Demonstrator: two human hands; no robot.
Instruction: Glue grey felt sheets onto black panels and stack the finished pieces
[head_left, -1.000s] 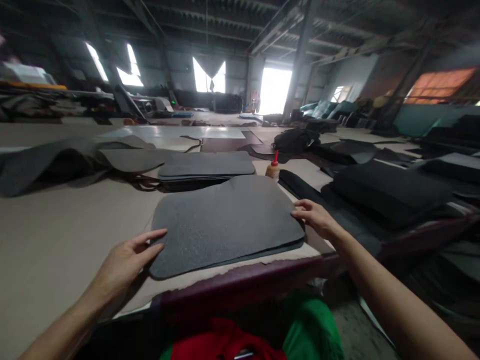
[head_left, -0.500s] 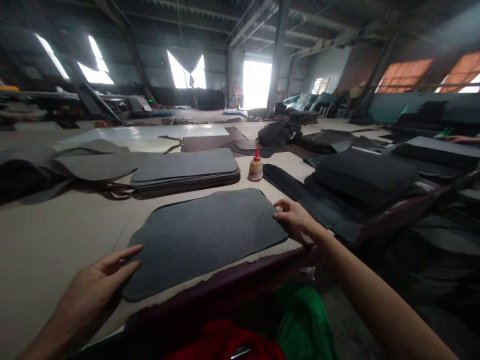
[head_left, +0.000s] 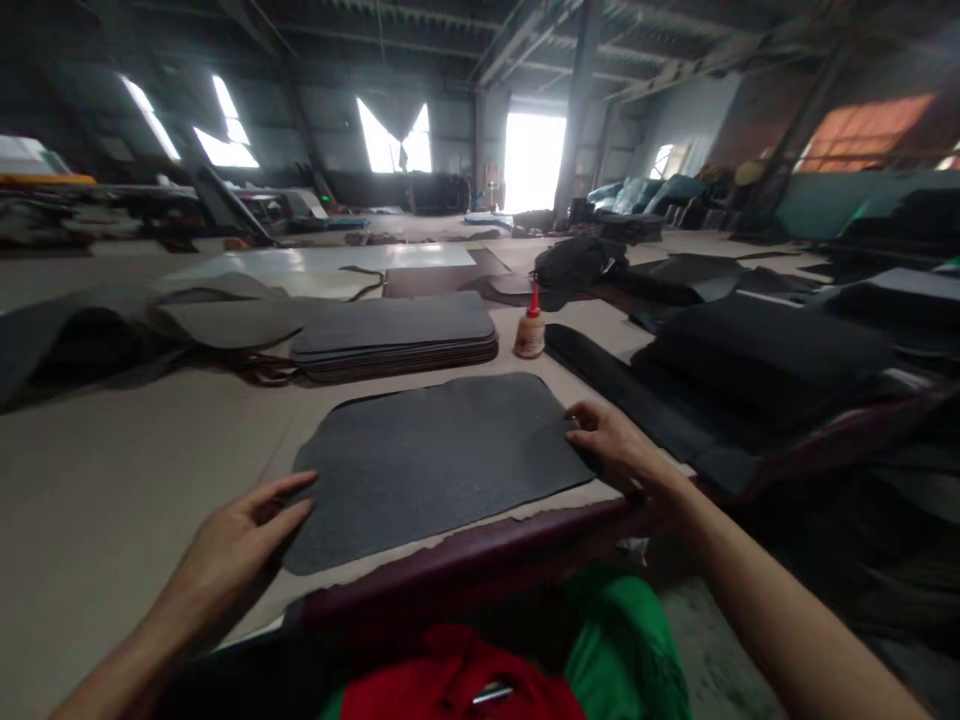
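Note:
A dark grey leather-like sheet with rounded corners lies flat near the table's front edge. My left hand is at its left edge, thumb and forefinger stretched out and apart, their tips just over the sheet; the other fingers are hidden. At the right edge is my right hand, its fingers bent, with a small gap between forefinger and thumb. Those fingertips touch the rim of the sheet, without a visible grip. Behind the sheet sits a stack of similar grey pieces, and beside it stands a bottle with a red nozzle.
Black folded material is heaped on the right of the table. Loose grey pieces lie at the back left. Maroon material hangs along the front edge, above red and green cloth at my lap.
The view has turned slightly left, so everything sits a little further right. Both hands stay at the same edges of the sheet.

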